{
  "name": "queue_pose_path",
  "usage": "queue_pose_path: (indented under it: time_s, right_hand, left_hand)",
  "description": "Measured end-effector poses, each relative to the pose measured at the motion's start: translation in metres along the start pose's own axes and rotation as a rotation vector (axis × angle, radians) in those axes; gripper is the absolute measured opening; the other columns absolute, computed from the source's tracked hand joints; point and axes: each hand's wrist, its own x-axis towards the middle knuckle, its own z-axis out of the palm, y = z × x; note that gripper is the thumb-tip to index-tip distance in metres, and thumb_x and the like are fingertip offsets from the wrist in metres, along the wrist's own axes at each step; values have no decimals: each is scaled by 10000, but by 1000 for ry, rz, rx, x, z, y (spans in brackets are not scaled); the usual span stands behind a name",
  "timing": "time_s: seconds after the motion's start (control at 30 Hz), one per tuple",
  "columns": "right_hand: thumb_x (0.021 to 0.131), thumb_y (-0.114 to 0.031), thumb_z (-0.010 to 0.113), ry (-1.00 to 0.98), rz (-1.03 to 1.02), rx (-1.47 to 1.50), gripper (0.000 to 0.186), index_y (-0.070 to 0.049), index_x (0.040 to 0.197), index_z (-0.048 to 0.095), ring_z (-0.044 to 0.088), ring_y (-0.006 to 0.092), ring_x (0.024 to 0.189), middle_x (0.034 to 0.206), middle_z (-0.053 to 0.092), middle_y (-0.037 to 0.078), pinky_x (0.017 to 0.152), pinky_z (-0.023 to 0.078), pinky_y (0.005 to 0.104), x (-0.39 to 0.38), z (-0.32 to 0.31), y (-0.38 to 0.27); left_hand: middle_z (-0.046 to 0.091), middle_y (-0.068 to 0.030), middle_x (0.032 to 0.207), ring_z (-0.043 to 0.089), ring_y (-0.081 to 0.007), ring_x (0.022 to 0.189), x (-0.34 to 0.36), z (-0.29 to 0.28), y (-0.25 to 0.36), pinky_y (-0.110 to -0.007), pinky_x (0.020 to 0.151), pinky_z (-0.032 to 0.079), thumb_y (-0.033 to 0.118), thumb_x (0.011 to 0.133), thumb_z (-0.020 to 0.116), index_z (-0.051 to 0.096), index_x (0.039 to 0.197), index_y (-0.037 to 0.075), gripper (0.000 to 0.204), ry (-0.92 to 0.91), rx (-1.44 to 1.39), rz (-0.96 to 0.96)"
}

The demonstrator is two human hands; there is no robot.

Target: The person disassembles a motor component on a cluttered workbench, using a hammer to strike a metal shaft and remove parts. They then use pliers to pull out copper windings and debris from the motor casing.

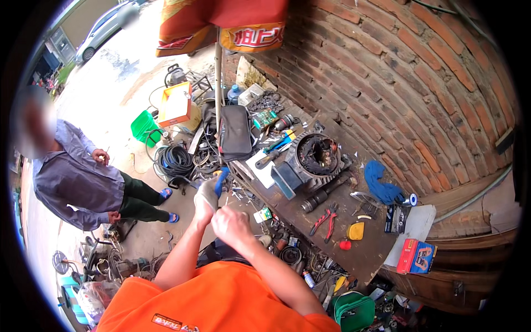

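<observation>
Glove (208, 192) on my left hand (207, 200), off near edge of table (357, 263); left finger spread unclear. My right hand (233, 224) curls tight beside it, contents hidden. Hard tugging could tear fabric.

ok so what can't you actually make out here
- Left hand, head view: the fingers themselves, covered by the grey-and-blue glove.
- Right hand, head view: whether its fingers pinch the glove, hidden by the back of that hand.
- Standing person's raised hand, head view: what it holds, if anything, too small to tell.
- Red canopy, head view: its top, cut off by the upper edge.
</observation>
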Motion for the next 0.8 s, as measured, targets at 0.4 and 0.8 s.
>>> queue_pose_path:
  time_s: [0.4,0.8]
  right_hand:
    - [870,-120,535,-124,-135,37,188,-35,705,561,651,388,662,748,616,181,626,538,496,-16,22,-18]
    - [922,-194,561,-141,-98,258,246,-23,750,597,654,366,670,744,607,155,615,542,472,-27,35,-38]
  left_hand:
    - [560,-103,1382,524,-235,1273,29,-18,-10,-508,1128,349,365,988,531,557,1335,103,436,-372,-2079,-119]
    - [536,-78,1375,511,-284,1248,1,-70,-48,-502,1064,386,564,972,457,476,1437,173,608,-158,-1712,-193]
